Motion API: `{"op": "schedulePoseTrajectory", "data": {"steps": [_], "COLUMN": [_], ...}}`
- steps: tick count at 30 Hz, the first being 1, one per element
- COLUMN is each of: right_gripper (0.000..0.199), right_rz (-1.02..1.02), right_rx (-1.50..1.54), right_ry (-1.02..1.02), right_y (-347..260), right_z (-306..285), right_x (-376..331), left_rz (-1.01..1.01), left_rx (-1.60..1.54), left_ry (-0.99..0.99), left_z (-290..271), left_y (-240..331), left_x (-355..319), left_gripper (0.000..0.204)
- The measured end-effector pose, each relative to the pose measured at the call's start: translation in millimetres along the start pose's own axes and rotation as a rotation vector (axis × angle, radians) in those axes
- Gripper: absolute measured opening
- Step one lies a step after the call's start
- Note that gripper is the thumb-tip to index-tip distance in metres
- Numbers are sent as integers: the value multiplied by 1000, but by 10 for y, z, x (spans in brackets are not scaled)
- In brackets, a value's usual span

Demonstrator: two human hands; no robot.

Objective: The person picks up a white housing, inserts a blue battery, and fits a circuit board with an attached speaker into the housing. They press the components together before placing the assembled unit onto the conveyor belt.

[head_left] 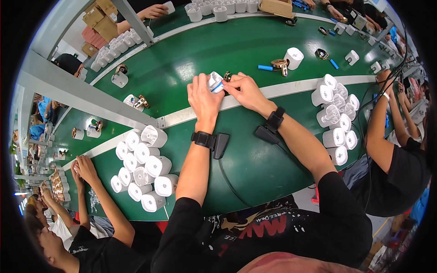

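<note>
My left hand [204, 98] is closed around a small white plastic housing [215, 78], held over the pale rail along the green work surface. A blue cylindrical battery [217, 87] lies at the housing's near side. With thumb and forefinger pinched, my right hand [246, 92] grips the battery's right end; the fingertips partly cover it. Just beyond those fingers is a small dark and copper-coloured part [227, 76]; whether it is joined to the housing I cannot tell. Both wrists wear black straps with cabled boxes.
White housings [145, 152] cluster at my left, and more [334, 107] at my right. On the conveyor belt [182, 48] ahead sit a housing [294, 58], a copper-coloured assembly [281, 66] and a blue battery [268, 68]. A metal post [91, 88] slants at left. Co-workers sit either side.
</note>
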State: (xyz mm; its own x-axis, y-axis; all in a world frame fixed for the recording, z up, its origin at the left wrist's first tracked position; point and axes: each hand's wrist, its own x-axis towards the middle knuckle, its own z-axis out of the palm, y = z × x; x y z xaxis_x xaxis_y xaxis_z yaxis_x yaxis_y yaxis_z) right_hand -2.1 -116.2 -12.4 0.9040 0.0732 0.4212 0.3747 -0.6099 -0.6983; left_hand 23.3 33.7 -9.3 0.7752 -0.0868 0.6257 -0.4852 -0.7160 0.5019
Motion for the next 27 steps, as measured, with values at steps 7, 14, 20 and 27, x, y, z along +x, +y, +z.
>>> {"op": "schedulePoseTrajectory", "data": {"steps": [7, 14, 20, 27], "right_gripper": [13, 18, 27, 30], "right_rz": [-81, 109, 263, 403], "right_rx": [-468, -937, -169, 760], "right_ry": [296, 319, 510, 888], "right_y": [142, 643, 194, 707], "right_z": [-345, -557, -844, -1381], "right_x": [156, -25, 202, 97], "left_rz": [-316, -446, -36, 43], "left_rx": [-201, -373, -47, -91], "left_ry": [84, 253, 344, 294], "left_z": [-71, 62, -50, 37], "left_y": [-270, -478, -145, -14], "left_x": [129, 195, 169, 122], "left_gripper": [54, 65, 67, 60]}}
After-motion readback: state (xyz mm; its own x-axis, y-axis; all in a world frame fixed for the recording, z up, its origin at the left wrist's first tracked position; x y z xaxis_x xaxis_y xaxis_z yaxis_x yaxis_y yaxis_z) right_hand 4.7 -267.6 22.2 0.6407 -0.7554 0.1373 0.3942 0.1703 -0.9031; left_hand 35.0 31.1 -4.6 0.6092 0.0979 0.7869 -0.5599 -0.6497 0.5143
